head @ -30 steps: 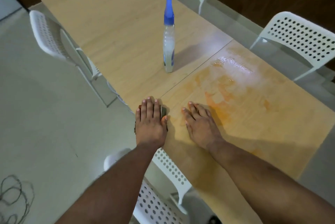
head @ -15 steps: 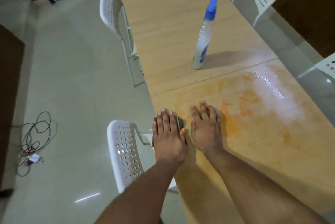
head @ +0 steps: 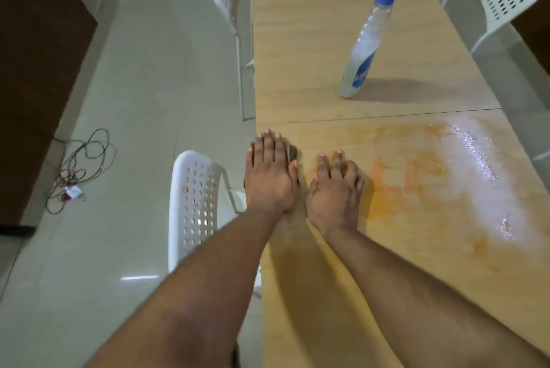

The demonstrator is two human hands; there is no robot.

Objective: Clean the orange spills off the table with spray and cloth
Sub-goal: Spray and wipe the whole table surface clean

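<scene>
Worktop [head: 312, 40]: pale wood, orange smears [head: 410, 177], wet sheen.
Floor [head: 134, 99]: glossy tiles, tangled cable [head: 80, 165].
Left hand [head: 268, 177]: flat on dark cloth [head: 291, 151].
Right hand [head: 334, 192]: flat, empty.

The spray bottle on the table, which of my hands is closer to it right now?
Right. The right hand lies flat on the table below the spray bottle; the left hand presses a cloth at the table's edge, farther left.

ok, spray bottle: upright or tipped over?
Upright. The spray bottle stands on its base on the table, blue nozzle up; its lean looks like wide-angle distortion. Neither hand touches it.
</scene>
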